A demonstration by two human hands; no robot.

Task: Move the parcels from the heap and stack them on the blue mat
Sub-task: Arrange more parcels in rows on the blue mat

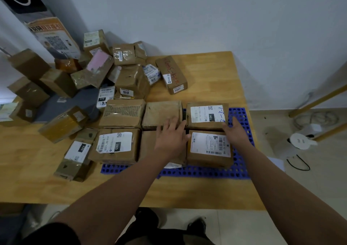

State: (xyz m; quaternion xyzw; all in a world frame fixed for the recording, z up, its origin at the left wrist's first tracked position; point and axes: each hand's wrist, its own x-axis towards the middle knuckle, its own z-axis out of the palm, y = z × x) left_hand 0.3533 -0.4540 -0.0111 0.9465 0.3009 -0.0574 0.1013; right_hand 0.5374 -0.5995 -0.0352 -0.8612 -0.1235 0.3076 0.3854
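Several brown parcels lie side by side in two rows on the blue perforated mat [206,172]. My left hand [171,136] rests flat, fingers spread, on the front middle parcel [148,147], its fingertips reaching the plain back middle parcel [162,113]. My right hand [236,130] lies with straight fingers along the right side of the back right parcel [206,116] and the front right labelled parcel [208,149]. The heap of parcels [105,70] is piled at the table's back left.
The wooden table [208,72] has bare wood at the back right. A parcel marked in red [171,74] lies behind the mat, and a parcel labelled 220 [77,156] lies left of it. A banner [52,36] leans on the wall. Cables and a white device [300,140] are on the floor at the right.
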